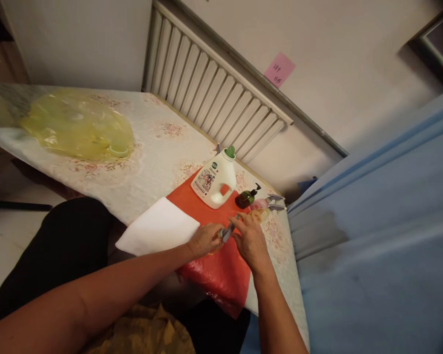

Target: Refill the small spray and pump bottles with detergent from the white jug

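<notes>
My left hand (205,239) and my right hand (249,239) meet over an orange-red bag (221,268) lying on the table. Between their fingertips sits a small grey object (227,231), gripped from both sides; what it is I cannot tell. A white sheet (158,227) lies just left of my left hand. Beyond the hands a white jug with a green cap (216,181) lies tilted on the orange-red bag. Right of it is a small dark green pump bottle (246,197), a pinkish item (259,203) and a yellowish one (260,214).
The table has a floral cloth (158,152). A yellow translucent plastic bag (77,127) lies at its far left. A white radiator (214,88) runs along the wall behind. Blue fabric (376,231) fills the right side. A pink note (279,70) is stuck on the wall.
</notes>
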Available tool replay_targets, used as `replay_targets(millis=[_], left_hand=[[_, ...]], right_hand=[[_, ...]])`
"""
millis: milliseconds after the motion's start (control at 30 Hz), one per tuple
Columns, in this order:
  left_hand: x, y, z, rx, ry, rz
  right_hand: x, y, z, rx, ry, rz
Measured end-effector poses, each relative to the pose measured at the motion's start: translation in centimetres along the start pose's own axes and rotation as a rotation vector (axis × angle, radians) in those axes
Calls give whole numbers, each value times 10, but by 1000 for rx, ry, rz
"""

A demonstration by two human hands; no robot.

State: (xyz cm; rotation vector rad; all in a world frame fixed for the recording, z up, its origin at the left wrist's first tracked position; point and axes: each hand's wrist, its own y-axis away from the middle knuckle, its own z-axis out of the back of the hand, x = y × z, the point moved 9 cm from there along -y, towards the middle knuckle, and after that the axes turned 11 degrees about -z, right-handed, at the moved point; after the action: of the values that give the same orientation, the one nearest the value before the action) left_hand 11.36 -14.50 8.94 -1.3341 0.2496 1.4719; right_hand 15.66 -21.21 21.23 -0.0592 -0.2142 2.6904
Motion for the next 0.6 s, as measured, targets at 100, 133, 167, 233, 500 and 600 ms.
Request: replay_targets(millis=[100, 133, 167, 233, 500, 600], left_hand=[[1, 0, 0, -20, -5, -6], [1, 0, 0, -24, -1, -14], [1, 0, 0, -28, 5, -23], [2, 1, -1, -35, 21, -42], [8, 8, -2, -47, 26, 4], [6, 8, -2, -43, 37, -18]], right_hand=[[6, -1, -8, 45, 3, 128], [6, -2, -10, 59, 1, 143], [7, -2, -11, 67, 4, 149], [8, -3, -12, 76, 19, 146], [9, -4, -22, 85, 145, 19], [8, -3, -27, 81, 216, -84]])
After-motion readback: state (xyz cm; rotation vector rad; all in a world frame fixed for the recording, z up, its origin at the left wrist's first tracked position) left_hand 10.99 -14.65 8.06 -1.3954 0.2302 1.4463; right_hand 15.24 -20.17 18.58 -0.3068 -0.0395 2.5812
